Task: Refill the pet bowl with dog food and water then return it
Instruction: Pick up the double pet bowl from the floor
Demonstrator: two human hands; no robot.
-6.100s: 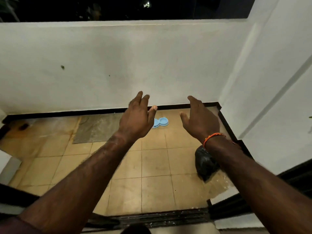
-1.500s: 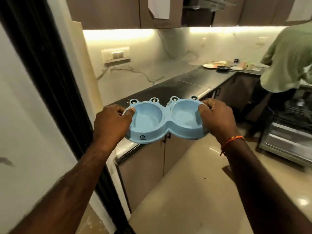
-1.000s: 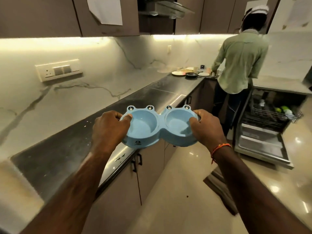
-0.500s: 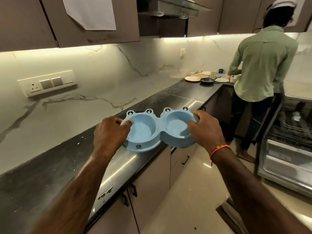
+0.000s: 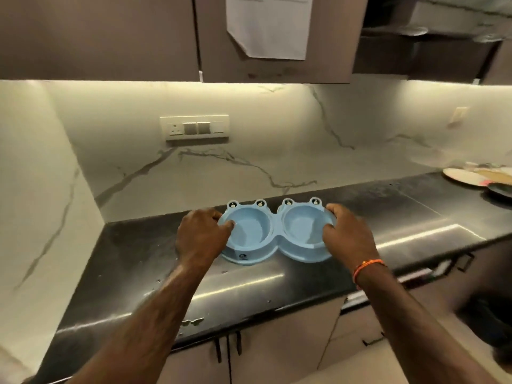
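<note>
Pet bowl (image 5: 274, 235), blue plastic, 2 wells side by side, both empty. It sits on or just above the dark countertop (image 5: 415, 217); contact of the base cannot be confirmed, though the near edge looks down on the surface.

Left hand (image 5: 201, 239): fingers curled over the left rim, thumb tip just inside the left well, grasping. Right hand (image 5: 347, 236): fingers wrapped round the right rim, thumb on the lip of the right well, grasping. The bowl spans the gap between the 2 sets of fingers, level.

Judged step: setting the bowl down for filling. No food or water in either well.

Risks from here:
1. The counter is glossy and shows specks and what may be wet spots nearer than the fingers. A light plastic bowl could skate if let go with any sideways push.
2. Letting go with 1 hand first, if the base is not fully seated, could tip the free end.
3. No dog food or water source in view; plates (image 5: 465, 177) lie well right of the right fingers.
</note>
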